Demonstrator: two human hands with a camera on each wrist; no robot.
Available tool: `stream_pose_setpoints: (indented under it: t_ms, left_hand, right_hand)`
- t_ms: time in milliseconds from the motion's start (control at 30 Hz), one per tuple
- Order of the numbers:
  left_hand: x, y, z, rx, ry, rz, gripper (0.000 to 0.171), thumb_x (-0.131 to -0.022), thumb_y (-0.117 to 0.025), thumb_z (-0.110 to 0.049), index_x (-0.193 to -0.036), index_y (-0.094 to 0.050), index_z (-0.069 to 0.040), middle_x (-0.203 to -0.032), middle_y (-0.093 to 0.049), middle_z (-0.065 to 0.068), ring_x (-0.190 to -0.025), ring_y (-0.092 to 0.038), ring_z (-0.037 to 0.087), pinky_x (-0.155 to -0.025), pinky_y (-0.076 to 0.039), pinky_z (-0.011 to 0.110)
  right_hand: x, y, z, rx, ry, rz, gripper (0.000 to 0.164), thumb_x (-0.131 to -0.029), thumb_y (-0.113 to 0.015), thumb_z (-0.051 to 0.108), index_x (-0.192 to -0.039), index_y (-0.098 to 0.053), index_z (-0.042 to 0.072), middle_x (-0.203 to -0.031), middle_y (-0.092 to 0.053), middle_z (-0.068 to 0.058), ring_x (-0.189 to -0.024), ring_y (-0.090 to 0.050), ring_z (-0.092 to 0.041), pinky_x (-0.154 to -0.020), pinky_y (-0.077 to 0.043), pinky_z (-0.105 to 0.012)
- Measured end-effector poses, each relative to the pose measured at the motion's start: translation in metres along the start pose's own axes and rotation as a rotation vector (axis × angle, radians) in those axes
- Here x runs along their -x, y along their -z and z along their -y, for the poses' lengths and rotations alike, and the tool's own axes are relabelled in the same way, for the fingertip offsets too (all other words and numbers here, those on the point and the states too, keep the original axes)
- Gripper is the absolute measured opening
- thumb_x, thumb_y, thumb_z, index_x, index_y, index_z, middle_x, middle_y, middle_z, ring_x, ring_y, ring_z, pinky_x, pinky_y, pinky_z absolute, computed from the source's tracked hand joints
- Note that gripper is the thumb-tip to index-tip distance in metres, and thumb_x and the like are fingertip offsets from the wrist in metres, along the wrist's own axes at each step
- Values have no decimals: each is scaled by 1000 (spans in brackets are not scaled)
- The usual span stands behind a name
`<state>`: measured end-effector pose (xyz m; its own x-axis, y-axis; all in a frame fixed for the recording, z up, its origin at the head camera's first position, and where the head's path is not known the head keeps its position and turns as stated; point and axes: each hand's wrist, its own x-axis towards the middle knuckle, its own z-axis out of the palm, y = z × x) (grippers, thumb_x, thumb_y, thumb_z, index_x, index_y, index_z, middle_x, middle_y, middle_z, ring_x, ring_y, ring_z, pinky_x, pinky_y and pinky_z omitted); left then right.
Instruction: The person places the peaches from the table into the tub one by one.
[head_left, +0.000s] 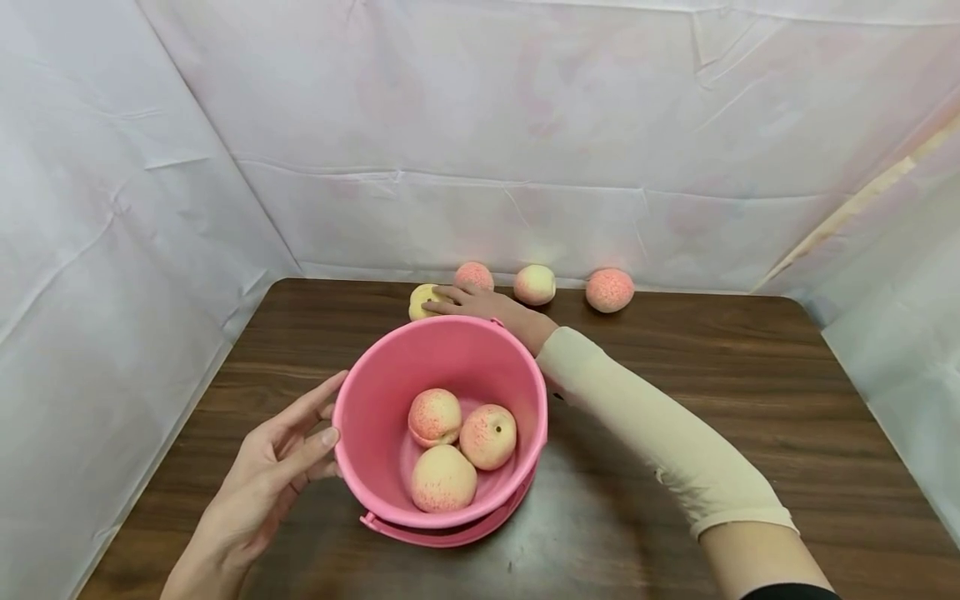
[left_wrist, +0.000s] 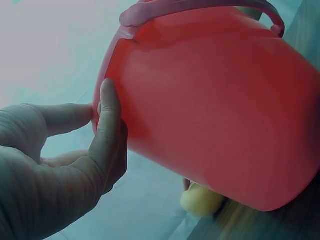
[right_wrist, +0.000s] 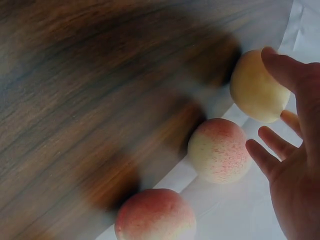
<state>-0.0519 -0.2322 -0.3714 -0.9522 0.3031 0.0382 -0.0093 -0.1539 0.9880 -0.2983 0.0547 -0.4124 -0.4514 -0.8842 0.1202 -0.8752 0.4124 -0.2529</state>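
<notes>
My left hand holds the left rim of a pink bucket, thumb and fingers at its edge. Inside the bucket lie three peaches, one of them a pale peach. My right hand reaches past the bucket's far side, its fingers over a yellow peach. In the right wrist view the thumb overlaps that yellow peach, and the fingers are spread. Below it in that view is a red-and-cream peach, close to the fingertips.
Along the table's back edge stand a pinkish peach, a cream-and-pink peach and a red peach. The bucket's handle hangs at its near side. White sheeting walls in the dark wooden table.
</notes>
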Motion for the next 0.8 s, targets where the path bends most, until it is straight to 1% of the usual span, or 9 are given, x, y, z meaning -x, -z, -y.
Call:
stream_pose_setpoints:
  t_ms: [133, 233, 300, 367, 433, 533, 633, 733, 800]
  left_hand:
    - [1, 0, 0, 0, -6, 6, 61, -106, -43, 9, -164, -30, -4, -129, -57, 16, -105, -75, 20, -86, -67, 39]
    - [1, 0, 0, 4, -12, 10, 61, -106, -43, 9, -164, -30, -4, -130, -57, 16, -106, -75, 21, -87, -67, 39]
    - [0, 1, 0, 7, -12, 11, 61, -106, -43, 9, -164, -30, -4, -131, -57, 16, -106, -75, 21, -87, -67, 40]
    - [-1, 1, -1, 8, -11, 9, 61, -106, -43, 9, -164, -30, -4, -131, -58, 16, -106, -75, 20, -87, -67, 39]
    - [-2, 1, -1, 8, -9, 5, 61, -106, -43, 9, -163, -31, -4, -131, -58, 15, -105, -75, 19, -86, -67, 39]
    - [-3, 0, -1, 9, -8, 2, 60, -106, -44, 9, -163, -31, -4, -131, -58, 14, -104, -75, 17, -86, -67, 38]
    - [-3, 0, -1, 12, -7, 3, 60, -106, -43, 9, -163, -31, -4, -131, -58, 13, -104, -75, 16, -86, -67, 38]
    - [-3, 0, 0, 14, -8, 5, 60, -106, -43, 10, -163, -31, -4, -130, -58, 13, -104, -75, 16, -85, -67, 38]
    - [-3, 0, 0, 16, -10, 6, 60, -105, -43, 10, -163, -31, -3, -130, -58, 13, -104, -75, 16, -85, -67, 38]
  right_hand:
    - [-5, -3, -1, 97, -44, -9, 59, -109, -47, 36, -164, -35, 18, -154, -43, -11, -137, -41, -30, -109, -49, -44]
    - [-8, -5, -2, 226, -72, -12, 57, -108, -48, 32, -161, -39, 13, -144, -47, -12, -127, -41, -28, -100, -52, -44]
    - [-10, -7, -3, 290, -86, -33, 54, -107, -49, 31, -156, -43, 11, -145, -46, -13, -129, -41, -29, -101, -52, -45]
    - [-11, -9, -4, 322, -91, -60, 51, -106, -50, 31, -151, -46, 9, -152, -42, -15, -136, -41, -32, -108, -50, -48]
    - [-11, -9, -3, 322, -101, -68, 49, -106, -49, 33, -149, -47, 8, -162, -35, -16, -146, -37, -35, -118, -45, -51]
    - [-11, -9, -2, 283, -133, -46, 51, -108, -48, 34, -152, -44, 7, -169, -30, -14, -155, -31, -34, -126, -39, -53]
    - [-10, -11, -3, 255, -152, -47, 53, -109, -46, 35, -155, -40, 8, -163, -38, -12, -152, -34, -32, -128, -36, -52]
    - [-6, -17, -8, 251, -135, -96, 57, -108, -46, 36, -159, -37, 13, -150, -45, -11, -139, -40, -29, -121, -41, -48]
    - [-2, -21, -12, 248, -117, -121, 55, -107, -48, 36, -159, -39, 17, -145, -46, -11, -134, -40, -27, -116, -43, -48]
